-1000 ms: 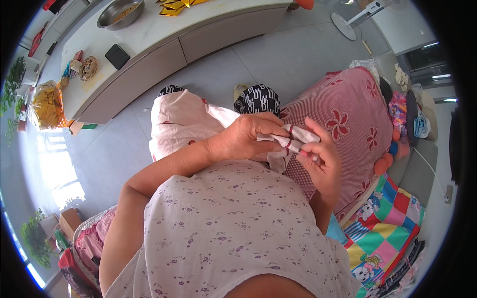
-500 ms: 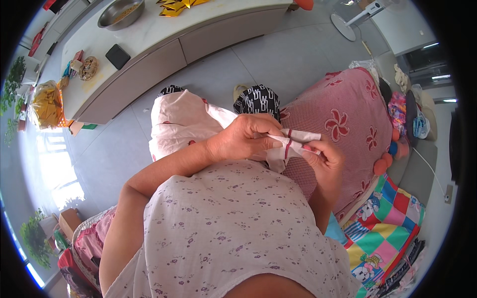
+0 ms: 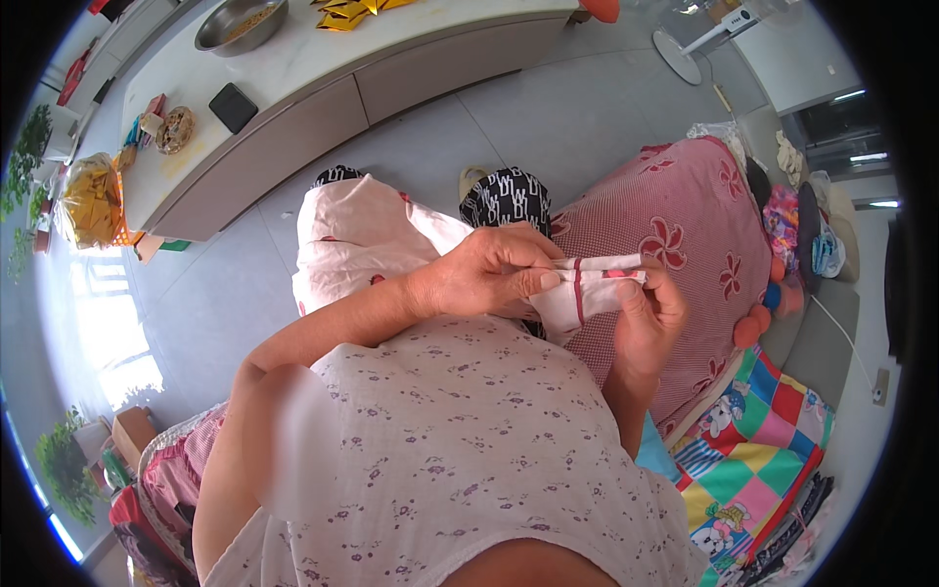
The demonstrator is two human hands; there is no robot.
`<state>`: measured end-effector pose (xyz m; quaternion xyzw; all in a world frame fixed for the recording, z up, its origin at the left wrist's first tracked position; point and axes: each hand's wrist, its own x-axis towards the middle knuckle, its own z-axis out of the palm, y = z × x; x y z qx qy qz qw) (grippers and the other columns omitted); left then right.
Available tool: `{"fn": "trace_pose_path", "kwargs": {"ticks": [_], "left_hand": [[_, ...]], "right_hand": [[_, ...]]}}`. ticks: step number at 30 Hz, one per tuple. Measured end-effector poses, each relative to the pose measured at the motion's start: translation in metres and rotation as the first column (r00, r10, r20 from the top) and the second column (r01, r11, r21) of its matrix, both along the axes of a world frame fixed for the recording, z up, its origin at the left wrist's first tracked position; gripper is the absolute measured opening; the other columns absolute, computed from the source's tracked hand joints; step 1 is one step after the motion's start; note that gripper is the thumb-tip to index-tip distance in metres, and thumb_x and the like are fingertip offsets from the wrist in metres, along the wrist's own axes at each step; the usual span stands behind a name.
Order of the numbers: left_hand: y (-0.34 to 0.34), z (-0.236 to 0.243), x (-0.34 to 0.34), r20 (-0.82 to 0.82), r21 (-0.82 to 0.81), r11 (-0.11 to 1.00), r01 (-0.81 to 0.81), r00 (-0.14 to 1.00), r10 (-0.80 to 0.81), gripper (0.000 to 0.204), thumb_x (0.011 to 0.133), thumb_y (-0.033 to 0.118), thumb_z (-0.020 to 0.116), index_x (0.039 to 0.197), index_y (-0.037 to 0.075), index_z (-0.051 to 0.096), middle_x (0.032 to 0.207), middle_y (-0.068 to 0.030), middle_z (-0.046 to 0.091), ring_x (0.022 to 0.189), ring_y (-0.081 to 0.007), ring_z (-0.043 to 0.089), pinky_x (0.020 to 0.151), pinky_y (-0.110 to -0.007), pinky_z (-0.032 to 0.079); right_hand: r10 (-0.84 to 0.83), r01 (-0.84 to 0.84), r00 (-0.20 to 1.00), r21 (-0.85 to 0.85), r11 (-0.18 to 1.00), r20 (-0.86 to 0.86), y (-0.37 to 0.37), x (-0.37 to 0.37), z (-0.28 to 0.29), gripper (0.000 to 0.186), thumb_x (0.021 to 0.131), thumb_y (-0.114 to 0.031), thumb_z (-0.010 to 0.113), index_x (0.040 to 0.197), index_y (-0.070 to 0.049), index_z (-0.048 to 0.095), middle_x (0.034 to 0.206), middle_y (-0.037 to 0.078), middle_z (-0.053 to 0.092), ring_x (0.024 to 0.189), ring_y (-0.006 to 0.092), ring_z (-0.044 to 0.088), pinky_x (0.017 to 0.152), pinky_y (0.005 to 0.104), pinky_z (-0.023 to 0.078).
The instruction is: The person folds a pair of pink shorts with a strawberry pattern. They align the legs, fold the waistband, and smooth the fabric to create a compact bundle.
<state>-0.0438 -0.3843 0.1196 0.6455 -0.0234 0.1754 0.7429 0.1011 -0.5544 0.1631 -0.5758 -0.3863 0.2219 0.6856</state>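
A pale pink cloth with red patches lies across my lap and knee, over black trousers with white lettering. Between my hands, a white part of the fabric with a dark red trim line is stretched out. My left hand pinches it on the left, thumb on top. My right hand grips the folded edge on the other side, thumb pressed against the fingers. Whether the held part is joined to the cloth on my lap is hidden behind my left hand.
Right of me is a seat covered with a red checked, flower-patterned cloth. A colourful patchwork cloth lies nearer. Ahead, a white-topped counter holds a metal bowl and a dark tablet-like device. A fan stands far right.
My right hand has shifted slightly right and changed its grip, drawing the fabric edge out straighter. My left hand keeps its pinch. A pale blur now shows beside my left upper arm.
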Motion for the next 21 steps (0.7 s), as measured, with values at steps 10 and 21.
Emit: {"fn": "trace_pose_path", "kwargs": {"ticks": [10, 21], "left_hand": [[-0.004, 0.006, -0.002, 0.059, -0.191, 0.981, -0.011, 0.998, 0.023, 0.005, 0.085, 0.003, 0.066, 0.081, 0.000, 0.065, 0.095, -0.0073, 0.064, 0.086, -0.0118, 0.058, 0.075, -0.025, 0.048], [-0.008, 0.013, -0.004, 0.099, -0.258, 0.962, -0.090, 0.988, 0.119, 0.007, 0.082, -0.002, 0.066, 0.079, 0.001, 0.061, 0.088, -0.0055, 0.064, 0.082, -0.0097, 0.059, 0.070, -0.023, 0.049]], "right_hand": [[-0.030, 0.029, 0.999, 0.075, 0.997, 0.014, 0.001, -0.005, 0.002, 0.008, 0.081, 0.006, 0.063, 0.086, 0.005, 0.058, 0.096, 0.011, 0.061, 0.083, 0.0136, 0.058, 0.074, 0.0263, 0.048], [-0.012, 0.013, 1.000, 0.043, 0.999, -0.011, 0.005, -0.009, 0.011, 0.012, 0.078, 0.006, 0.065, 0.087, 0.004, 0.056, 0.099, 0.013, 0.062, 0.084, 0.0150, 0.059, 0.075, 0.0283, 0.049]]}}
